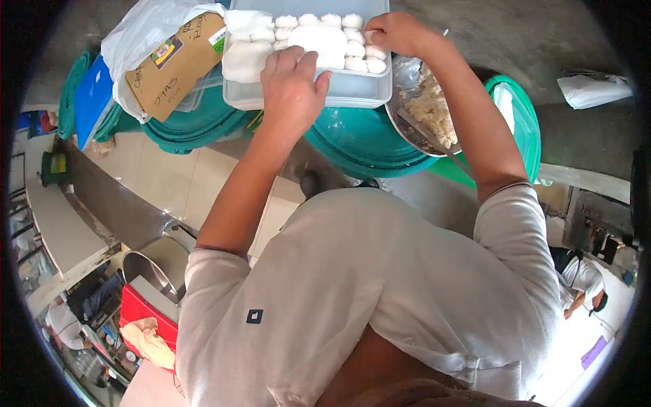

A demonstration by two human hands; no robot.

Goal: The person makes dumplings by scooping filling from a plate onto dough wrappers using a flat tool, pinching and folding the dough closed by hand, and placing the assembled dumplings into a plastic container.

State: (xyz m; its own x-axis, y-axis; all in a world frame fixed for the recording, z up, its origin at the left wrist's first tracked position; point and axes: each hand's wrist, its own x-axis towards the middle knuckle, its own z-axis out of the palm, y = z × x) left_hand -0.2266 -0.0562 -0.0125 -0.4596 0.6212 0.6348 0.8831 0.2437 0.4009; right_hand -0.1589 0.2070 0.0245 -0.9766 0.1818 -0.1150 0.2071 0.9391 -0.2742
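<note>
Shirt front (339, 258) lowest, both hands at a tray (252, 95) of white rounds (356, 49)

Head view. Nearest the camera, pale cloth with a small dark square mark (255, 317), filling the lower middle. Beyond it, bare forearms (234, 180) stretched up to the tray.

At the tray's near edge, the left hand (293, 78): thumb apart from the fingers, fingertips on or just beside a flat white piece (325, 44), dough or cloth hard to say; perhaps steadying it lightly. At the right edge, the right hand (399, 34): fingertips drawn together by the end of a row, impossible to tell whether clamped on a round. Placed at separate edges, likely to avoid crossing over the rows.

Inside the tray, rounds in close rows around the flat piece, probably packed to save room. Beneath, green lids (366, 146), apparently serving as a stand. Just right, beside the right forearm, a metal bowl (411, 136) with a pale lumpy mass (432, 102) and a flat tool (428, 134) across it, presumably set close for easy reach. Off left, a cardboard box (180, 61) partly under a plastic bag (129, 41), perhaps for cover.
</note>
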